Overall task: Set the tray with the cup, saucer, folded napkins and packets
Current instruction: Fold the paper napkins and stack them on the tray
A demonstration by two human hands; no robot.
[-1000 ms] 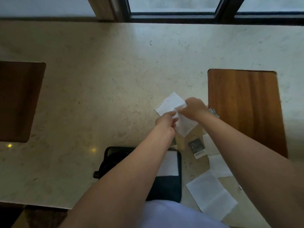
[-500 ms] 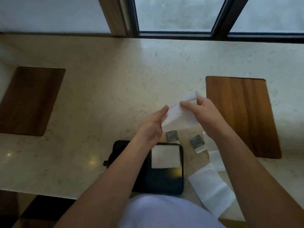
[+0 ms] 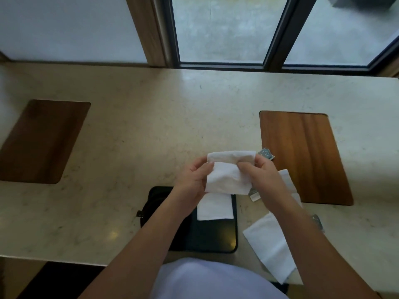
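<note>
– the tray [image 3: 216, 240]? black, glossy. napkin [image 3: 226, 178] plain white.
– counter [image 3: 151, 126] is cream, faintly veined (marble-like). wood inset [image 3: 302, 156] reddish brown, streaked; packet [image 3: 266, 153] dark teal, speckled.

Both hands, left hand [image 3: 192, 180] and right hand [image 3: 259, 173], grip a white napkin [image 3: 226, 175] above the black tray [image 3: 216, 236], on which a folded napkin [image 3: 214, 207] lies.
</note>
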